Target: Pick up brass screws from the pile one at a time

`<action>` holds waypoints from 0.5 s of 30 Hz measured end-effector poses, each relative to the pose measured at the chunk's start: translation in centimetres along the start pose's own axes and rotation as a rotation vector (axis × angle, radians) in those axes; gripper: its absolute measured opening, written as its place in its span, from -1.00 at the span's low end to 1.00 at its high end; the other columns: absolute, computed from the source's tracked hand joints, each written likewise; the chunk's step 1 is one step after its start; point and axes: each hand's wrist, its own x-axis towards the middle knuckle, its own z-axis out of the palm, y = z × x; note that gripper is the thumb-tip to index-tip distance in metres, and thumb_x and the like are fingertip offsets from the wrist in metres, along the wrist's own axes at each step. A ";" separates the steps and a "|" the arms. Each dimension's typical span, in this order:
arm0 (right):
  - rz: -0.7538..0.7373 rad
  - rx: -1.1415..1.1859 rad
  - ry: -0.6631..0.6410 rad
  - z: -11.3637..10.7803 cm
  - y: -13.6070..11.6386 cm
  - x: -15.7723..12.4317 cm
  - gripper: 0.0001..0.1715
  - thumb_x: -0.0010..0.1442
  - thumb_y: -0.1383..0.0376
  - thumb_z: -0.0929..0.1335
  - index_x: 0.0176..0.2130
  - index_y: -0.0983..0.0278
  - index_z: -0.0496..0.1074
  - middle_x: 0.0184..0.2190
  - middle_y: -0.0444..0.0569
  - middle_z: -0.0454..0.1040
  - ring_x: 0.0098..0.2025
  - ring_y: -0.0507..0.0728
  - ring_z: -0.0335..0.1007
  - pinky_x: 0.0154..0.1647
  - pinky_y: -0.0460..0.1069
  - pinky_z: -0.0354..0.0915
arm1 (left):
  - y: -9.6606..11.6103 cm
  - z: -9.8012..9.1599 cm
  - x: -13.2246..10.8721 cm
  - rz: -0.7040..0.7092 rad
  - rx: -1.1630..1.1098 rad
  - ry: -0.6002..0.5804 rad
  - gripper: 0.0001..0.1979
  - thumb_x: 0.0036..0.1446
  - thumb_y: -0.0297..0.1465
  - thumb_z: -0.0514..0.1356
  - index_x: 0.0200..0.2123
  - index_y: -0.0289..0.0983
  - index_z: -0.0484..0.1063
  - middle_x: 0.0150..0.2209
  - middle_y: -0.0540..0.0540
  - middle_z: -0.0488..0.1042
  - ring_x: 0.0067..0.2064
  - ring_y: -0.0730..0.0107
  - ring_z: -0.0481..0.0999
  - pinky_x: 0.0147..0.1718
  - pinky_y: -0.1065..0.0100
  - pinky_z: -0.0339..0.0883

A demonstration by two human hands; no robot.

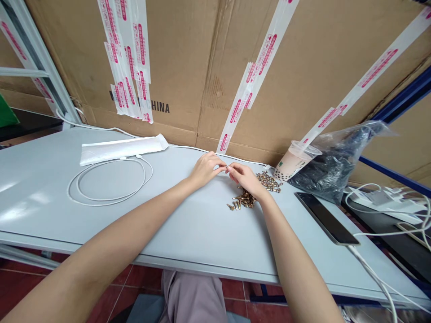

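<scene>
Head view, the only 1 on my feed. Centre of frame: left hand (204, 169) and right hand (245, 178) meet fingertip to fingertip, just above the table (202, 237). Grip: both narrow, thumb and finger pinched on a small part (226, 167), looks metal. Too tiny for me to tell if it's a screw, or which hand carries it.

Screws right of centre, 2 clusters on the table: brassy pile (245, 199) below the right hand, partly hidden by it, a few strays at its left edge; mixed pile (268, 180) just behind the wrist.

Step in hand, I'd judge: fine fingertip work on 1 part. Next move calls for a light pinch and steady wrists, since a dropped part could get lost among the others.

Around: cup (292, 162) tilted, close by the mixed pile, bag (333, 166) right behind it; I'd flag a tipping risk. Phone (326, 217) right of frame, cords (373, 279) off its lower end. Packet (123, 149) and coiled cable (123, 158) left, well apart from the hands. Cardboard (188, 58) walls off the back, limiting reach that way.
</scene>
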 end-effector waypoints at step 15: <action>0.014 0.044 0.031 0.0 0.3 0.1 -0.51 0.17 -0.03 0.13 -0.45 0.30 0.27 -0.61 -0.17 0.16 -0.58 -0.03 0.02 -0.55 -0.11 -0.03 | 0.2 0.0 0.0 0.010 0.007 0.029 -0.82 0.10 -0.33 0.13 -0.35 -0.26 0.51 -0.39 -0.05 0.51 -0.27 0.33 0.33 -0.25 0.33 0.22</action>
